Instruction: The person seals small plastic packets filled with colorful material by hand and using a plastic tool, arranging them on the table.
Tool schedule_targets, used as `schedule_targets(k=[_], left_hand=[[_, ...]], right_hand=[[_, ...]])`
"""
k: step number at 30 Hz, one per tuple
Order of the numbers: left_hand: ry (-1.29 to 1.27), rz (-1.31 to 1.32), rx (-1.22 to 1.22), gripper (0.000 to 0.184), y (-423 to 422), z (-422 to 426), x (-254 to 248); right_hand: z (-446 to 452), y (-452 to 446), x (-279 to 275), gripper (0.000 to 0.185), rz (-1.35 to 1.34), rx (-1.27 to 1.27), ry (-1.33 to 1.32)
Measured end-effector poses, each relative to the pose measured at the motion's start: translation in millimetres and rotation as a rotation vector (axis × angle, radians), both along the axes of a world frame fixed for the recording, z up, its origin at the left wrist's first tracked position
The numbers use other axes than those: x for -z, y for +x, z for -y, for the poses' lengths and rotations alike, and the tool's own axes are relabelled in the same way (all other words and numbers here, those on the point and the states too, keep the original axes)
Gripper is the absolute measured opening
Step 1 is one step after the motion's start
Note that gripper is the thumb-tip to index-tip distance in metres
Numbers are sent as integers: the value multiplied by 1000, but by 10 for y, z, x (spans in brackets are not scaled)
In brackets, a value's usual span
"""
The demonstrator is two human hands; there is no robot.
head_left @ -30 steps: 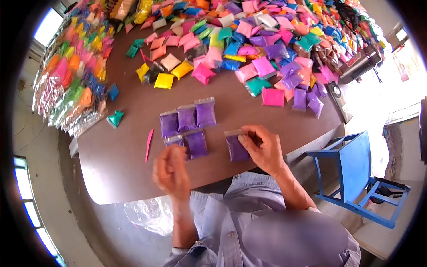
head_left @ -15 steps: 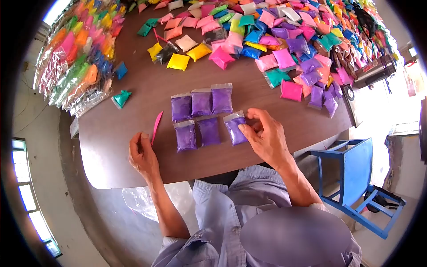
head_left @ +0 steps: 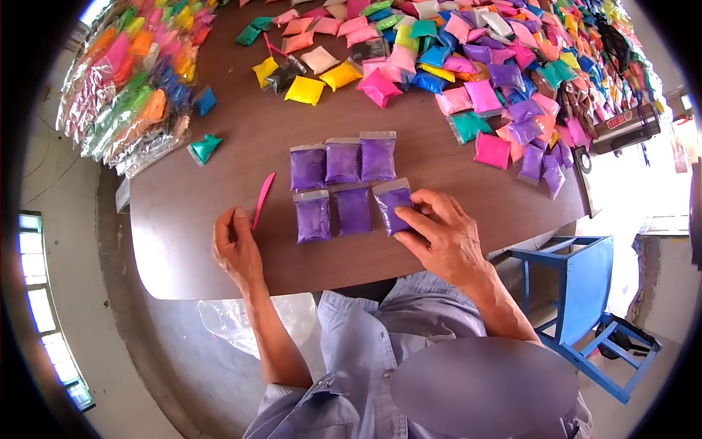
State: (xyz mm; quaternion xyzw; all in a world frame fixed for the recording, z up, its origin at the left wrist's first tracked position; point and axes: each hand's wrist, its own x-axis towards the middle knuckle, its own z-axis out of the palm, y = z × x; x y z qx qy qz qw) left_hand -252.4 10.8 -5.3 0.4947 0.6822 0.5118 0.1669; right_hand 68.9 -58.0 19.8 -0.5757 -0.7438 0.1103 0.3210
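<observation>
My right hand point(head_left: 447, 238) grips the right edge of a purple packet point(head_left: 393, 205), which sits slightly tilted at the right end of the nearer row. Beside it in that row lie two more purple packets, the middle one point(head_left: 352, 210) and the left one point(head_left: 313, 217). Behind them is a row of three similar clear zip bags with purple filling, the central one point(head_left: 343, 161) close against its neighbours. My left hand point(head_left: 238, 245) rests on the table with loosely bent fingers and nothing visible in them. Just right of its fingertips lies a thin pink plastic strip point(head_left: 264, 196).
A large heap of coloured packets point(head_left: 482, 95) covers the table's far right. Filled clear bags point(head_left: 135, 88) are piled at the far left, near a loose green packet point(head_left: 205, 148). A dark metallic flask point(head_left: 625, 128) lies at right; a blue stool point(head_left: 585, 289) stands below.
My right index finger has come down onto the purple packet's edge, and the packet sits a little nearer the middle one. The camera view has shifted slightly. My left hand stays nearly still.
</observation>
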Motion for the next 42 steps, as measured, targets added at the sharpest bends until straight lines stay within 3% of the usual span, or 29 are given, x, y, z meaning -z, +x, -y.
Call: schedule_targets(k=[9,21,23,26,33,36,42], left_hand=[[-99,-41,2,23,-58,-3,28],[-62,39,40,23,-47,-1,35],[-40,-74,11,18,-50,-19,36],[7,-31,16,19,-149,-39,210],[-24,-20,34,19,-51,-19,67],[-28,-33,27,20,-8,-15,5],[-63,-26,-11,20,-40,-23,27]], right_hand=[[-43,-112,54,36,-22,20,54],[-14,-73,64,38,-59,4,67],[1,-57,71,35,-116,29,67],[-47,71,45,31,-145,71,143],[-571,1089,-339,20,198,431,269],[-912,1531,-516,24,338,461,330],[-1488,2048,-579,47,571,387,147]])
